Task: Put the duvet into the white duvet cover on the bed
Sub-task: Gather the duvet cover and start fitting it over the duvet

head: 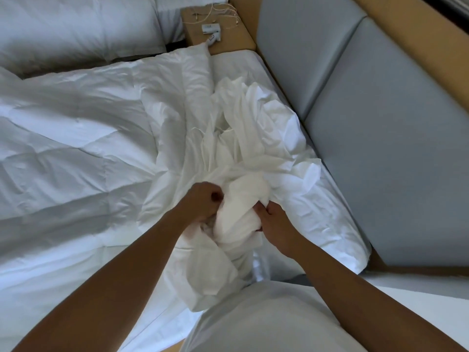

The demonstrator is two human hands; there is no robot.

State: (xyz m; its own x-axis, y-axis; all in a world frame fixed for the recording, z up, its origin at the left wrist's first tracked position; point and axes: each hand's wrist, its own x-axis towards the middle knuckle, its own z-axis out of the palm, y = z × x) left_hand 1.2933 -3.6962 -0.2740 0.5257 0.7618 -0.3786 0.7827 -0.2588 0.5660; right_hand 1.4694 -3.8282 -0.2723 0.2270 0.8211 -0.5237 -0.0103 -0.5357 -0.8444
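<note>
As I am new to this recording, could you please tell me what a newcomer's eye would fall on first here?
First come the two bare hands meeting at the centre: the left hand and the right hand each grip the bunched white duvet cover. The quilted duvet spreads out to their left, and grey padded panels line the right side.

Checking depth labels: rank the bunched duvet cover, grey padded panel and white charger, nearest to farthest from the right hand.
1. bunched duvet cover: gripped in the right hand.
2. grey padded panel: off to its right.
3. white charger: far ahead on the wooden ledge.
</note>
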